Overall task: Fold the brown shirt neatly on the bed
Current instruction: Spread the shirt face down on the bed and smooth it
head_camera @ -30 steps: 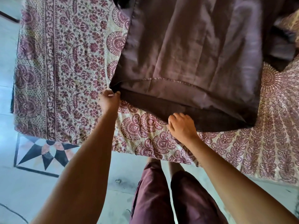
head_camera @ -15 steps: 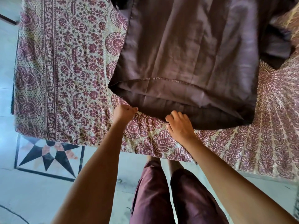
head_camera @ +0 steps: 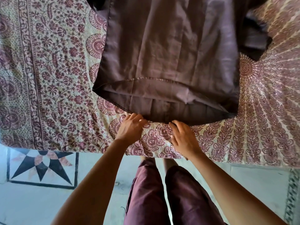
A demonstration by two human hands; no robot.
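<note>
**Both hands at the shirt's near hem**

No writing or label can be read anywhere. The shirt (head_camera: 170,51) lies spread on the bed (head_camera: 48,78), its hem at the near edge with the top layer turned back. The left hand (head_camera: 129,127) and right hand (head_camera: 183,138) rest side by side on the printed cover, fingertips touching the hem; fingers are loosely together and curled, though whether they pinch cloth is unclear. A dark sleeve (head_camera: 254,38) bunches far right. Near left, a star tile (head_camera: 42,168) marks the floor.
</note>
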